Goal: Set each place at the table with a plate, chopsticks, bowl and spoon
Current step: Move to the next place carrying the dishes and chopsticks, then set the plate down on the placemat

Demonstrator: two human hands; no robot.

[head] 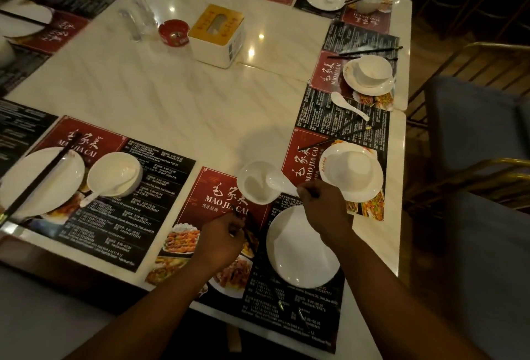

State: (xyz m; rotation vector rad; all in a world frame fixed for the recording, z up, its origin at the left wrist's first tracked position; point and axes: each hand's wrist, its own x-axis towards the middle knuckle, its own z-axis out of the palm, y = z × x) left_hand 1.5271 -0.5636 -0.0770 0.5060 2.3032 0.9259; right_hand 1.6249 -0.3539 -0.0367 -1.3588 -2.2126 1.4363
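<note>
On the near placemat (218,196) stands a white bowl (253,184) with a white spoon (279,183) lying in it, handle toward me. My right hand (322,207) pinches that spoon handle. A white plate (301,247) lies just under my right wrist. My left hand (223,237) grips dark chopsticks (248,227) over the placemat, left of the plate.
The setting at left has a plate with chopsticks (40,181) and a bowl with a spoon (114,177). At right are an upturned bowl on a plate (352,170), another bowl on a plate (370,74) and a loose spoon (348,105). A tissue box (218,35) and a red ashtray (173,32) stand mid-table. Chairs (473,130) line the right side.
</note>
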